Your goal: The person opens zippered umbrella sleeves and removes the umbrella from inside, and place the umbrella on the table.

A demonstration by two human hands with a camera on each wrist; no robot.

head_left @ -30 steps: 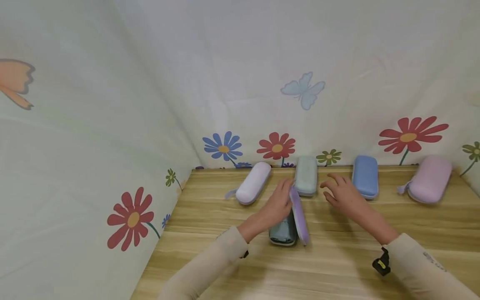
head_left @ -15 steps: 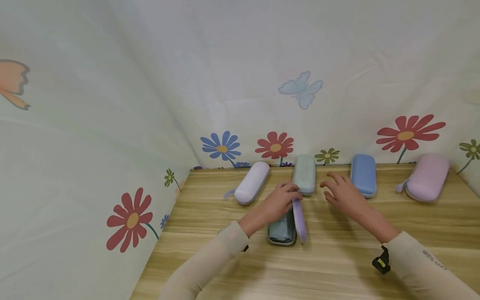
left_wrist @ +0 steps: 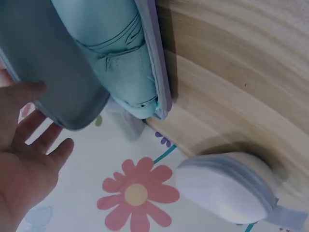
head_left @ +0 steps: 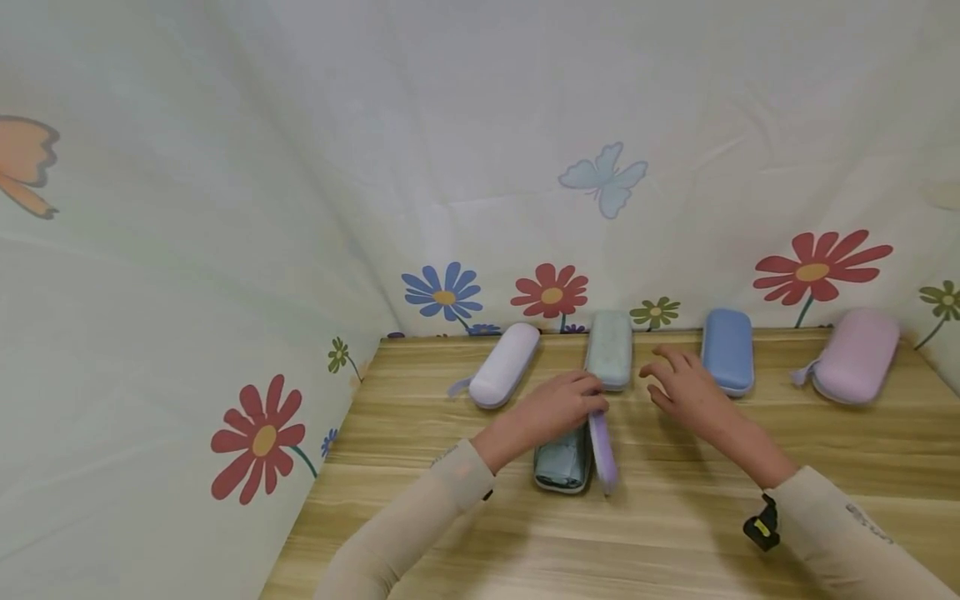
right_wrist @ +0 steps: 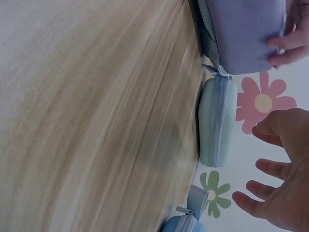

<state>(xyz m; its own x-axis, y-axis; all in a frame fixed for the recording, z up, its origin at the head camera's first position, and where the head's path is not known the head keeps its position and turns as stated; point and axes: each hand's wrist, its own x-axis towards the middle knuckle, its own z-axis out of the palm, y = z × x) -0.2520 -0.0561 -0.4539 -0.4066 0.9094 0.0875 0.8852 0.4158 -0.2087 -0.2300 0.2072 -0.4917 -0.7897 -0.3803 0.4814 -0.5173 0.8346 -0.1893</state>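
Five oblong cases, four closed and one open purple case (left_wrist: 158, 58), its lid (right_wrist: 248, 34) pinched in the fingers of the left hand (head_left: 547, 410).
The shells look smooth and rounded at the ends; a zipped band edges the one green case (head_left: 610, 350). The open base lies on the wood-grained tabletop (head_left: 675, 517), below and on the near side of the left fingers, holding one creased teal bundle (left_wrist: 111, 53). Just beyond those fingers sits the green case; left of them, one white case (head_left: 506, 367). The right hand (head_left: 688, 392) hovers with fingers loosely bent around nothing, near one blue case (head_left: 727, 352), with one pink case (head_left: 858, 357) farther right.
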